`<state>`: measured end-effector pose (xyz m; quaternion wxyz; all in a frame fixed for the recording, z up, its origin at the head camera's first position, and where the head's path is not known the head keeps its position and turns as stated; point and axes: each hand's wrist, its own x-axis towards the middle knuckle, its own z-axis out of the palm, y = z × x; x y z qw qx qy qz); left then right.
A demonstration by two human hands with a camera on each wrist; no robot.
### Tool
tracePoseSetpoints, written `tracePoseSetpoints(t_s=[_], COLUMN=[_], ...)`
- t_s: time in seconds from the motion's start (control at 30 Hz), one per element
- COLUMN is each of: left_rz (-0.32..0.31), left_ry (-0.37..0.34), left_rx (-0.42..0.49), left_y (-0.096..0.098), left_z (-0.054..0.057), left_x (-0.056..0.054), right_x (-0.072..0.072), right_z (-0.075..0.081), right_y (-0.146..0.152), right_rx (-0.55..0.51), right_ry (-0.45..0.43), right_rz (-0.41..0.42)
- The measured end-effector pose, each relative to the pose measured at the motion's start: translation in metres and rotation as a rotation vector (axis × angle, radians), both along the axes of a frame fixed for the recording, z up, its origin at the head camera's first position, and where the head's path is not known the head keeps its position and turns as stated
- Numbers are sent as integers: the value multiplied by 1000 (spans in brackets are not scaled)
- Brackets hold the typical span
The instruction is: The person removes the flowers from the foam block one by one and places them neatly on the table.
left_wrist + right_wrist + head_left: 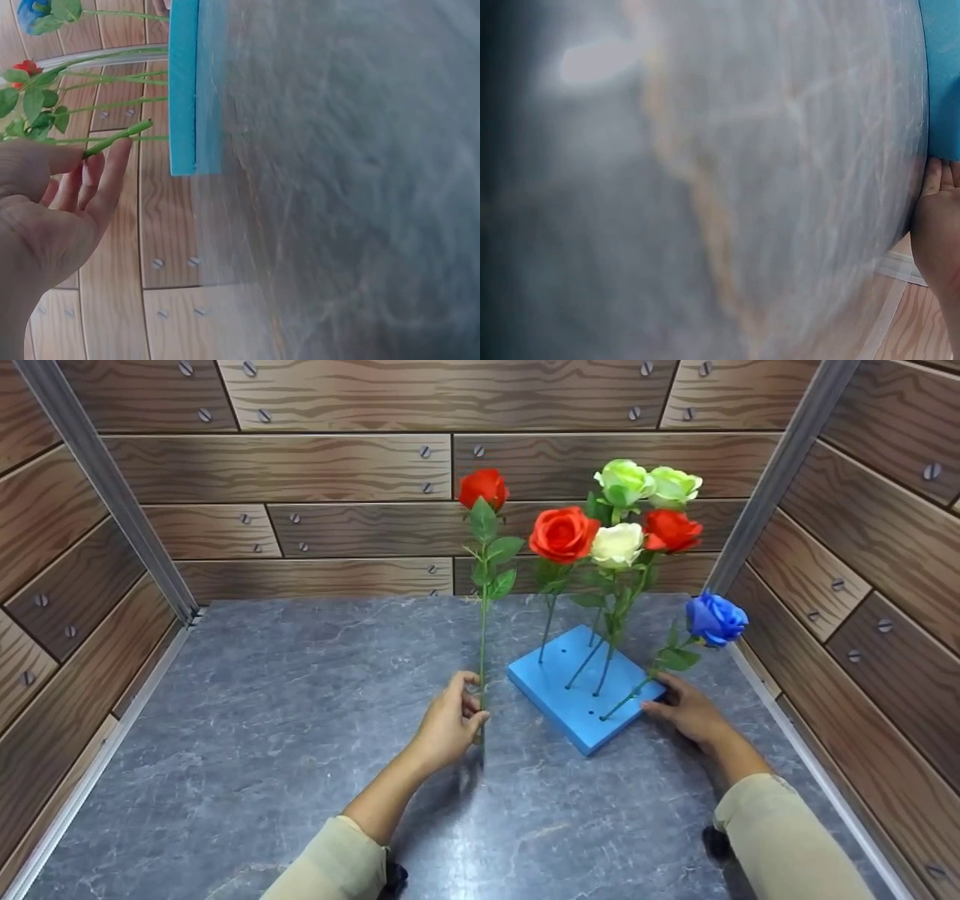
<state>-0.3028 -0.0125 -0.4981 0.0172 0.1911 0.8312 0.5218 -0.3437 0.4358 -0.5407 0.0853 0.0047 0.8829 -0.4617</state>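
While six artificial roses already stand in the blue foam block [581, 697], which the right hand [686, 709] steadies with flat fingers, the left hand [448, 727] pinches the stem of a seventh, a red rose [483, 487], upright on the table beside it, not yet planted

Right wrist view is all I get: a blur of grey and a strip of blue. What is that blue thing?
Observer: A blue foam block with rose stems stuck into it.
Operator: What is my right hand doing?
Observer: The right hand rests against the block's edge, beside the blue rose.
Operator: And the other hand?
Observer: The left hand holds a single red rose upright by its stem, left of the block.
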Motion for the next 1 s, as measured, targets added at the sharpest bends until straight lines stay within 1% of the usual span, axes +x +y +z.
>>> tracePoseSetpoints(t_s=[0.17,0.33,0.6,0.77,0.93,1.0], left_rz=[5,8,-23,-24,-26,-32], left_ry=[-5,-9,-72,-144,-247,-302], left_rx=[-15,-5,13,54,109,143], left_y=[-1,-2,-4,-5,-6,-6], left_z=[-4,-7,-9,-10,-12,-13], left_x=[0,-3,-4,-5,-8,-8], right_x=[1,1,0,0,1,1], right_z=[0,-1,0,-1,0,1], right_y=[0,1,1,1,1,1], right_rx=[-3,18,21,33,43,30], right_ry=[-6,-2,-4,-14,-10,-13], right_rz=[1,1,-13,-19,-16,-6])
